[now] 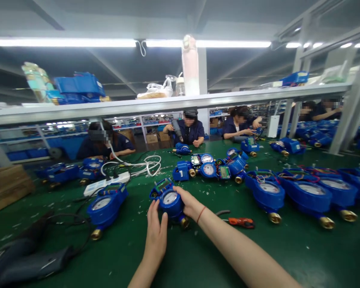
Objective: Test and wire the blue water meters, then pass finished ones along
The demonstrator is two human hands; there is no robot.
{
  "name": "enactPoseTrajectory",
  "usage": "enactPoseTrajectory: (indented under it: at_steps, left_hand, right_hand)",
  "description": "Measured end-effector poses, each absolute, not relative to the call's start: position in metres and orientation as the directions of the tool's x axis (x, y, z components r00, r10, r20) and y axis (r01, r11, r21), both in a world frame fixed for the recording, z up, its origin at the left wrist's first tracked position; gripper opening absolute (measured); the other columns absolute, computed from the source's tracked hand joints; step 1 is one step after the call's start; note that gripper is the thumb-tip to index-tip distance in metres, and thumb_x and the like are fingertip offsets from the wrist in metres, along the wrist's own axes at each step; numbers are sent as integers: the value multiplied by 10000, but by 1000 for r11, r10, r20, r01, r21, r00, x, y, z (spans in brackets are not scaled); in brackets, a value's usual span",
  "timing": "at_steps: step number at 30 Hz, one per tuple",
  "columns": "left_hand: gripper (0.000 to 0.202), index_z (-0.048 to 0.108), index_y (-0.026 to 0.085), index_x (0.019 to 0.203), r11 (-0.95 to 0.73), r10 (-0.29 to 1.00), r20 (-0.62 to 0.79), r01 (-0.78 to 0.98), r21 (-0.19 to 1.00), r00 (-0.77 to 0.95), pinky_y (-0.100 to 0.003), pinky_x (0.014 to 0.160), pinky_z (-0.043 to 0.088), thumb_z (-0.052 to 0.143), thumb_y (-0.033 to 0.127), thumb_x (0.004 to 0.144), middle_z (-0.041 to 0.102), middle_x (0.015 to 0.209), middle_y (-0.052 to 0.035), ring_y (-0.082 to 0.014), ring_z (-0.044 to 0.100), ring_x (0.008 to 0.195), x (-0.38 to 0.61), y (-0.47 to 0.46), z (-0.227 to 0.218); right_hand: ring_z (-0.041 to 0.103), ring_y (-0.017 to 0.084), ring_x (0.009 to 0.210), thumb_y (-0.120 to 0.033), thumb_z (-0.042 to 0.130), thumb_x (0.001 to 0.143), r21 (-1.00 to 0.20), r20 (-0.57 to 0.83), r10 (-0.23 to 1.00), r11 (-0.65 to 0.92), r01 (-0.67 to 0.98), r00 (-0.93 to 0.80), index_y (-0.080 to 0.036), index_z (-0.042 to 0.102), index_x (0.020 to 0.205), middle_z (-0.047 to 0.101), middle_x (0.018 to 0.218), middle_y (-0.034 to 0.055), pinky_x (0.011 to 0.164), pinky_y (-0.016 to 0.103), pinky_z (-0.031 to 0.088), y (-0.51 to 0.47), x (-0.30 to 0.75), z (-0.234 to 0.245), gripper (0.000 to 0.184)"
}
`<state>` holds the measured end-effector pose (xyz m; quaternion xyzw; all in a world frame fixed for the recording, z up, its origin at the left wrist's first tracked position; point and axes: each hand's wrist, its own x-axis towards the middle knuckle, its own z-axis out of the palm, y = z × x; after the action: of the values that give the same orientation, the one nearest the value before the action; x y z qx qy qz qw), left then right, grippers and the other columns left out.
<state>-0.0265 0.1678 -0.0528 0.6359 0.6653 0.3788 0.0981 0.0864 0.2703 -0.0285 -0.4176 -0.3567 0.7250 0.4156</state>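
Observation:
A blue water meter (pixel 171 203) with a round white dial, a small green display board at its far end and a brass pipe fitting sits on the green bench in front of me. My left hand (pixel 156 229) is at its left side, fingers against the blue casing and thumb near its front edge. On the opposite side my right hand (pixel 190 203) grips the casing, its fingertips partly hidden behind the meter. Right of my right wrist lies a tool with orange-red handles (pixel 241 222). Another blue meter (pixel 106 208) rests to the left.
Several blue meters (pixel 310 194) stand in a row at right; more (pixel 208 170) cluster ahead. At left are a white power strip (pixel 106 184), a dark corded power tool (pixel 33 264) and a cardboard box (pixel 7 188). A shelf (pixel 174 103) crosses above. Several people work opposite.

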Motion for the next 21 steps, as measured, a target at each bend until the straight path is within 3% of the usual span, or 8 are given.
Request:
enactPoseTrajectory:
  at_steps: [2, 6, 10, 15, 21]
  left_hand:
    - [495, 271, 107, 1403, 11, 931, 283, 792, 611, -232, -384, 1137, 294, 282, 288, 942, 345, 1477, -173, -206, 298, 1405, -36, 169, -52]
    - [395, 503, 106, 1196, 265, 909, 135, 798, 542, -393, -642, 1057, 240, 451, 135, 805, 446, 1384, -227, -389, 312, 1363, -50, 169, -51]
    - [236, 576, 175, 973, 308, 891, 149, 813, 495, -428, -513, 983, 348, 445, 121, 783, 575, 1173, -139, -325, 485, 1173, -57, 165, -38]
    - [249, 564, 182, 983, 300, 887, 188, 834, 463, -422, -452, 917, 357, 440, 115, 778, 557, 1119, -120, -295, 484, 1098, -57, 160, -27]
    - [302, 576, 178, 1052, 315, 894, 159, 841, 440, -419, -452, 906, 344, 446, 103, 790, 546, 1147, -118, -305, 467, 1114, -58, 163, -33]
  right_hand:
    - [610, 153, 821, -424, 518, 932, -842, -323, 893, -423, -336, -314, -137, 571, 1092, 613, 1001, 60, 717, 339, 532, 279, 66, -28, 333]
    - [606, 167, 863, -417, 524, 929, -816, -342, 881, -451, -361, -328, -141, 560, 1122, 601, 1046, 70, 741, 357, 531, 295, 28, -24, 339]
    - [601, 180, 906, -397, 541, 923, -825, -321, 889, -432, -364, -327, -145, 556, 1139, 591, 1087, 76, 770, 376, 528, 305, -7, -25, 332]
    - [599, 187, 932, -397, 542, 922, -843, -288, 914, -383, -377, -285, -146, 557, 1144, 589, 1107, 80, 795, 391, 522, 312, -50, -36, 335]
    - [591, 196, 958, -397, 539, 923, -871, -245, 944, -315, -376, -223, -149, 548, 1162, 577, 1133, 85, 811, 402, 516, 318, -80, -43, 345]
